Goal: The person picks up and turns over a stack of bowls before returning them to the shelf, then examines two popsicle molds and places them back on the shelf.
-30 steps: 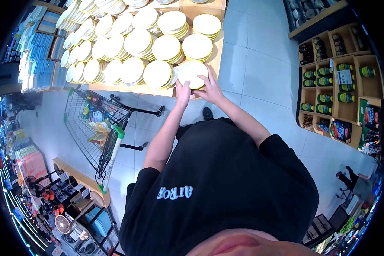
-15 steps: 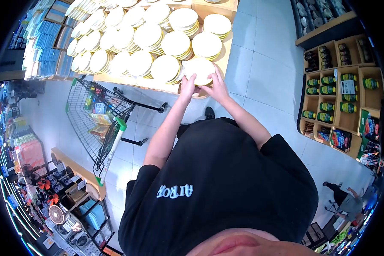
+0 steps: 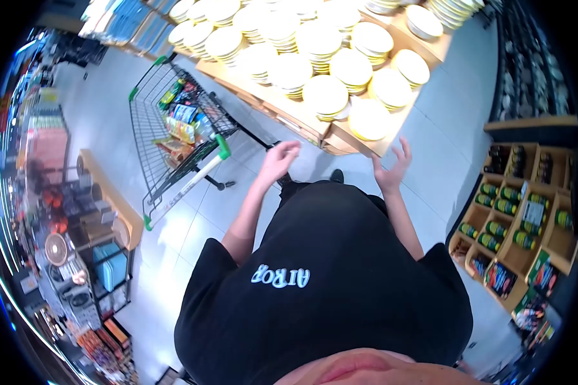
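Note:
Stacks of round white plates or bowls [image 3: 325, 96] with yellow edges crowd a wooden display stand [image 3: 359, 145]; strong light washes out their tops. My right hand [image 3: 394, 165] is raised beside the stand's near corner, fingers spread, holding nothing. The nearest stack to it is the front corner one [image 3: 370, 120], with a gap between. My left hand [image 3: 280, 162] hangs in the air left of that corner, its fingers loosely bent and apart from the thumb. Nothing shows in it.
A shopping cart [image 3: 202, 173] with packaged goods stands to my left. Shelves of green-labelled jars [image 3: 505, 206] are on the right. On the lower left is a display with fans [image 3: 56, 249] and other household goods. Tiled floor [image 3: 192, 221] lies around me.
Both hands have let go of the front corner stack and drawn back toward my body, moving apart. My view has turned, so the stand and cart appear shifted to the right.

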Motion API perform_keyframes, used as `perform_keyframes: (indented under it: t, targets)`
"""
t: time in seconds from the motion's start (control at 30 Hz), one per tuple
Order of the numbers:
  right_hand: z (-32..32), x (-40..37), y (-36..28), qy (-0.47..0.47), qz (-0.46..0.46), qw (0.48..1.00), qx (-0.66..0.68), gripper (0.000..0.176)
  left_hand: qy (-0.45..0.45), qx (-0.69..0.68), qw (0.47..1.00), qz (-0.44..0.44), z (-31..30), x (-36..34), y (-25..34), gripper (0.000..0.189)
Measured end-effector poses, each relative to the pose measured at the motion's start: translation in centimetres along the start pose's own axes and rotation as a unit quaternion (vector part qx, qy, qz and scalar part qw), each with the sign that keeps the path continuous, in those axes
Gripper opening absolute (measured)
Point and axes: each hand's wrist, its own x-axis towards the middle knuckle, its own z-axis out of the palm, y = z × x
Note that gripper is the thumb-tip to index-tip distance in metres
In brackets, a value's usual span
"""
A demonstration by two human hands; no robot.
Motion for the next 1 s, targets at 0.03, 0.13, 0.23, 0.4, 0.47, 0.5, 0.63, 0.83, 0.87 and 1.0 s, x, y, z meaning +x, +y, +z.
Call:
perform_keyframes:
  t: [0.03, 0.13, 0.23, 0.4, 0.47, 0.5, 0.63, 0.83, 0.87, 1.0]
  targets:
    - [-0.1, -0.4, -0.7, 0.004, -0.032, 0.999, -0.011, 0.043, 0.040, 0.017, 0.999, 0.033, -2.6, -0.9, -0.4, 0.035]
    - [0.8, -1.7, -2.5, -0.072, -0.077, 0.994, 0.037, 0.026, 0.252, 0.049, 0.965, 0.048, -10.7, -3.6, 0.6, 0.021]
    - [3.6, -1.6, -5.0, -0.233, -0.063, 0.966, 0.090, 0.030, 0.400, 0.133, 0.906, 0.027, -18.4, -5.6, -1.7, 0.018]
    - [11.1, 1.3, -10.9, -0.515, 0.012, 0.848, 0.127, 0.036, 0.348, 0.414, 0.829, -0.143, -23.1, -7.5, -11.3, 0.029]
    - [14.3, 2.4, -13.2, -0.560, -0.035, 0.817, 0.128, 0.035, 0.294, 0.472, 0.810, -0.187, -23.4, -7.4, -12.3, 0.034]
    - [15.8, 2.6, -14.7, -0.566, -0.052, 0.811, 0.138, 0.033, 0.284, 0.464, 0.818, -0.185, -23.2, -7.1, -12.1, 0.037]
    - [22.0, 3.0, -20.8, -0.540, -0.138, 0.801, 0.219, 0.025, 0.258, 0.480, 0.811, -0.213, -22.7, -6.4, -11.4, 0.041]
    - [30.3, 1.6, -25.6, -0.405, -0.220, 0.861, 0.213, 0.021, 0.173, 0.440, 0.851, -0.228, -21.9, -5.6, -10.3, 0.045]
    - [31.7, 1.0, -25.1, -0.380, -0.215, 0.880, 0.186, 0.021, 0.157, 0.432, 0.857, -0.232, -21.6, -5.3, -10.3, 0.047]
    - [33.3, 0.7, -25.3, -0.351, -0.165, 0.915, 0.107, 0.021, 0.088, 0.397, 0.885, -0.226, -20.7, -5.3, -7.6, 0.058]
